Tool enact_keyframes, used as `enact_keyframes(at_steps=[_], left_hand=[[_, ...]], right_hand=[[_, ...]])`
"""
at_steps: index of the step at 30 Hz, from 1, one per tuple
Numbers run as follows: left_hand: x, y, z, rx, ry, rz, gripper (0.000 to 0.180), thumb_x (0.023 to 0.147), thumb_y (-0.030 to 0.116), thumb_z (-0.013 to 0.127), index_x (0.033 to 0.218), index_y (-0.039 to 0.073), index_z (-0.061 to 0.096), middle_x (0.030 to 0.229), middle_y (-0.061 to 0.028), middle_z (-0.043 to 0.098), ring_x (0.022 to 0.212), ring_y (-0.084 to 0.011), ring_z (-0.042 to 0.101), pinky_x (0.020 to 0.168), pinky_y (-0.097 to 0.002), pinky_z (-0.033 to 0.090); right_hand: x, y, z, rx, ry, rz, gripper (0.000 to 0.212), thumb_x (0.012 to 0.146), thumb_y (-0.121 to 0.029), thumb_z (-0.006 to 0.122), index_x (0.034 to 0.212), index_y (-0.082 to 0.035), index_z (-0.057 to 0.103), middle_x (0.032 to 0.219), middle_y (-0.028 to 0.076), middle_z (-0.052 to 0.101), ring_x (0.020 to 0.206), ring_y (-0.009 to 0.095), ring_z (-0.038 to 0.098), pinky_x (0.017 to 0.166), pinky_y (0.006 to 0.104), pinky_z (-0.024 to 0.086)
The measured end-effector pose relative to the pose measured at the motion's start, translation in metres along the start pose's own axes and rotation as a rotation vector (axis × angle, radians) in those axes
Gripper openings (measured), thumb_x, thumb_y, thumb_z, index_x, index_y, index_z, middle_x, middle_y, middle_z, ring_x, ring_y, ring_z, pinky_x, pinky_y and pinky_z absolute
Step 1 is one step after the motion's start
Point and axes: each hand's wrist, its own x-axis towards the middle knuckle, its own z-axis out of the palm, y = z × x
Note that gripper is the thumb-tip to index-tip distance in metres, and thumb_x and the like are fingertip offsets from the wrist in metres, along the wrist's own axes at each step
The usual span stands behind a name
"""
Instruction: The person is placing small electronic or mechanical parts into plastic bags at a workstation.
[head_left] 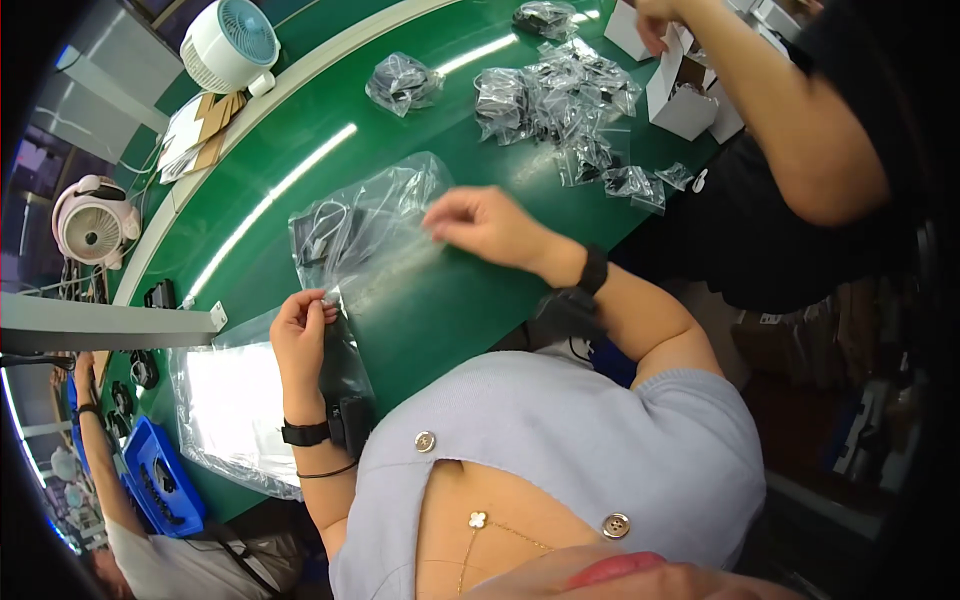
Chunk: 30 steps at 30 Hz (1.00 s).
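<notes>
My left hand (303, 340) is closed, thumb and fingertips pinching the edge of a clear plastic bag at its near side. That clear plastic bag (395, 195) lies flat on the green table, and inside it are a dark, boxy item (318, 238) and a pale looped cable. Beside the bag's right end hovers my right hand (490, 228), slightly blurred, its fingers bent with a gap between thumb and fingertips; nothing shows in it. Under my left wrist, partly hidden by it, spreads a stack of flat clear bags (230, 410).
Several bagged dark parts (560, 95) pile up at the far right, with one more bundle (400, 83) apart from them. A co-worker's arm (750, 90) reaches over white boxes (682, 100). A grey post (110, 322), a blue tray (160, 475) and two fans (230, 50) stand left.
</notes>
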Motion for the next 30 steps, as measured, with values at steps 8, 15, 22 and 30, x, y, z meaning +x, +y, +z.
enact_keyframes(at_steps=[8,15,22,30], left_hand=[[-0.02,0.037,0.008,0.719,0.122,0.533,0.055,0.063,0.014,0.079,0.112,0.005,0.056,0.105,-0.0141,0.056,0.101,-0.0307,0.053,0.088,-0.0375,0.043],[-0.006,0.031,0.004,0.759,0.119,0.79,0.025,0.074,0.008,0.069,0.095,0.003,0.055,0.102,-0.0134,0.058,0.099,-0.0342,0.053,0.086,-0.0401,0.044],[-0.015,0.025,0.016,0.49,0.09,0.551,0.017,0.079,0.007,0.065,0.087,0.002,0.05,0.095,-0.0126,0.062,0.089,-0.0329,0.057,0.077,-0.0386,0.047],[-0.004,0.024,0.016,0.53,0.14,0.165,0.034,0.084,0.011,0.06,0.112,-0.002,0.048,0.076,-0.015,0.058,0.073,-0.0287,0.063,0.066,-0.0363,0.051]], right_hand=[[-0.015,-0.042,-0.011,-0.503,0.429,-0.63,0.036,0.077,-0.006,0.068,0.111,-0.004,0.055,0.111,0.008,0.059,0.105,0.02,0.055,0.097,0.0366,0.039],[-0.005,-0.031,-0.008,-1.043,0.088,-0.662,0.025,0.081,-0.008,0.064,0.104,-0.004,0.056,0.108,0.009,0.062,0.116,0.026,0.051,0.107,0.0526,0.023],[0.015,-0.014,-0.005,-0.208,0.081,-0.289,0.01,0.09,-0.014,0.055,0.089,-0.004,0.055,0.084,0.008,0.062,0.081,0.016,0.06,0.082,0.0352,0.045],[0.077,0.011,0.007,-0.442,0.17,0.017,0.014,0.092,-0.016,0.052,0.092,-0.002,0.054,0.057,0.001,0.055,0.051,0.012,0.052,0.05,0.0247,0.043]])
